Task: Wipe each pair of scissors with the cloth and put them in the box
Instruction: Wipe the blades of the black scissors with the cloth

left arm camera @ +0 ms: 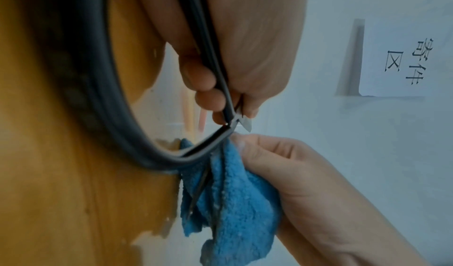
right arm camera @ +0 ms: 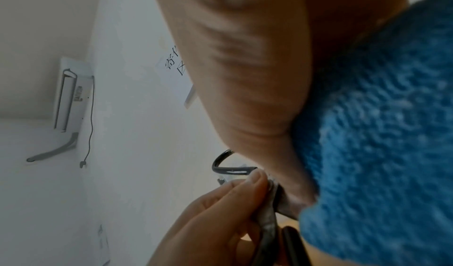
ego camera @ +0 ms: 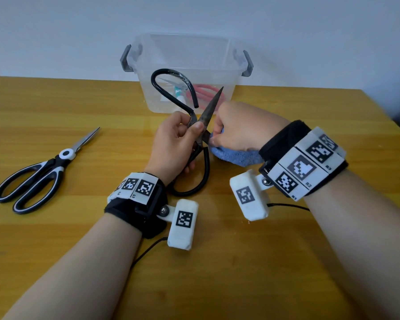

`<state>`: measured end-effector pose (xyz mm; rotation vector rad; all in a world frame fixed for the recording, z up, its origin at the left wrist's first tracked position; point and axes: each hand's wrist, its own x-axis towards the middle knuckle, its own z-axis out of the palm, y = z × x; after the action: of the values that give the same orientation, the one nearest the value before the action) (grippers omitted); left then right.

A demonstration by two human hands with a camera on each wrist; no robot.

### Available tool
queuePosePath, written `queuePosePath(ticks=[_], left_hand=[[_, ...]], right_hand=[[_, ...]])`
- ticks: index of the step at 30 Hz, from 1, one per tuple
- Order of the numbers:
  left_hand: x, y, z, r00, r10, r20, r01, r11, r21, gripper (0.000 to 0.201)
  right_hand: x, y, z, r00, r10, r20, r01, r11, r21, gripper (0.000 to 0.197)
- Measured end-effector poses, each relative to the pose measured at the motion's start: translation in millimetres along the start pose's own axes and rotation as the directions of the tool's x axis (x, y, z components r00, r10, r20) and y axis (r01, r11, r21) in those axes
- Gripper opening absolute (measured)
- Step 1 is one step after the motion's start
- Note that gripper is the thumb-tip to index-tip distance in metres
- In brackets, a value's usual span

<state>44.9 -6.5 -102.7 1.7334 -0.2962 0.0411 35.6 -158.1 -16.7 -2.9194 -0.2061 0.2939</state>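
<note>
My left hand (ego camera: 179, 139) grips a pair of black iron scissors (ego camera: 206, 112) near the pivot, blades spread and held above the table. One big loop handle (left arm camera: 98, 96) hangs low, the other rises in front of the box. My right hand (ego camera: 236, 127) holds a blue cloth (ego camera: 236, 155) bunched against one blade just right of the pivot. In the left wrist view the cloth (left arm camera: 232, 202) hangs below the right hand's fingers (left arm camera: 257, 148). The right wrist view shows the cloth (right arm camera: 382, 134) close up and the left thumb on the scissors (right arm camera: 267, 216).
A clear plastic box (ego camera: 217, 63) with grey latches stands at the back by the wall, with red-handled and teal-handled scissors inside. A black-and-white pair of scissors (ego camera: 39, 174) lies closed on the wooden table (ego camera: 217, 273) at the left.
</note>
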Motion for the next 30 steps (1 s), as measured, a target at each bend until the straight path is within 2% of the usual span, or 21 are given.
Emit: queuePosePath(ticks=[4, 6, 7, 9, 11, 17, 26, 28, 30], left_hand=[[1, 0, -1, 1.0, -0.024, -0.005, 0.024, 1.0, -0.019, 0.022], [2, -1, -1, 1.0, -0.015, -0.015, 0.015, 1.0, -0.005, 0.021], [2, 0, 0, 1.0, -0.007, -0.016, 0.007, 1.0, 0.001, 0.021], [2, 0, -1, 1.0, 0.008, -0.009, -0.008, 1.0, 0.007, 0.021], [1, -1, -1, 1.0, 0.022, 0.007, -0.022, 1.0, 0.006, 0.022], [1, -3, -2, 1.0, 0.006, 0.026, -0.006, 1.0, 0.008, 0.027], [1, -1, -1, 0.999, -0.02, 0.029, 0.019, 1.0, 0.011, 0.02], [1, -2, 0, 0.999, -0.025, 0.02, 0.024, 1.0, 0.018, 0.021], [2, -2, 0, 0.999, -0.03, 0.022, 0.029, 0.999, 0.03, 0.021]], right_hand=[[-6, 5, 6, 0.995, 0.071, 0.073, -0.066, 0.995, -0.069, 0.018], [-9, 9, 3, 0.994, 0.053, 0.1, -0.052, 0.999, -0.014, 0.027], [-9, 10, 0, 0.996, 0.029, 0.08, -0.032, 0.998, 0.046, 0.028], [-9, 7, -6, 0.999, -0.005, -0.039, 0.012, 0.985, 0.169, 0.023], [-5, 2, -7, 0.994, -0.016, -0.112, 0.04, 0.975, 0.217, 0.018], [1, 0, 1, 0.999, -0.013, -0.037, 0.019, 0.985, 0.173, 0.026], [-9, 2, 3, 0.988, 0.078, 0.133, -0.066, 0.994, -0.09, 0.029], [-12, 5, -2, 0.99, 0.053, 0.133, -0.047, 0.998, -0.041, 0.027], [-14, 8, -9, 0.999, 0.001, 0.034, -0.003, 0.998, 0.068, 0.022]])
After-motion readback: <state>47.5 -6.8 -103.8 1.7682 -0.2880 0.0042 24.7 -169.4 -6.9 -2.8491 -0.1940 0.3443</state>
